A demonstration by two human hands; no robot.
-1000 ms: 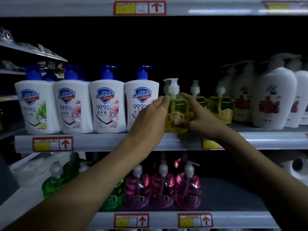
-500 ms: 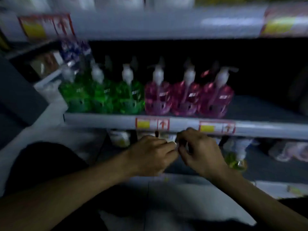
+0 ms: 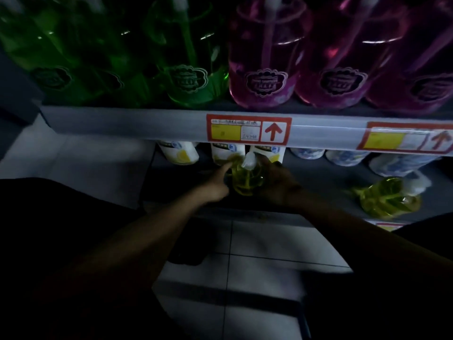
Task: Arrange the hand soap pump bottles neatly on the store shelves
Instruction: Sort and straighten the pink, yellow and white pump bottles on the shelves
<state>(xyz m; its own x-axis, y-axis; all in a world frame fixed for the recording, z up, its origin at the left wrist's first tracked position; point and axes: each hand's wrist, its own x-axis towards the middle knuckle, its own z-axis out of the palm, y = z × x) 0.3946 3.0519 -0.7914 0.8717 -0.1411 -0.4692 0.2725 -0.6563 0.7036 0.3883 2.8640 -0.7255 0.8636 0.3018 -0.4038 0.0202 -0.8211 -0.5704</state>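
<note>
Left hand point(image 3: 215, 185): reaching in under the shelf rail point(image 3: 122, 123), laying a straight forefinger along the left side of the yellow pump bottle point(image 3: 246, 179); other fingers sinking into shadow, so not showing whether gripping or only touching.
Right hand point(image 3: 277, 181): curling round the right side of that bottle, grasping it.
Yellow pump bottle: sitting between the two hands on the bottom shelf point(image 3: 318, 177), white pump head pointing up toward the camera; showing no label.
Second yellow bottle point(image 3: 387, 198): looking tipped over, lying well to the right of the right hand.
Price tag point(image 3: 248, 130): sitting on the rail straight above the hands, showing a red border, a yellow block and a red up-arrow; small print blurring past reading.
Second price tag point(image 3: 407, 139): showing the same design up and right of the right hand, running off the frame edge.
Green bottles point(image 3: 186, 57): standing above the left hand, bearing scalloped badge emblems, lettering not resolving, tops being cut off.
Pink bottles point(image 3: 266, 57): standing above the right hand, carrying the same unreadable badge.
White lemon bottles point(image 3: 179, 154): standing just behind the hands, hiding mostly behind the rail, lemon picture peeking out.
Blue-patterned bottles point(image 3: 343, 158): standing behind and right of the right hand, showing bases only.
Floor point(image 3: 257, 266): showing pale tiles below the forearms, mostly drowning in darkness.
</note>
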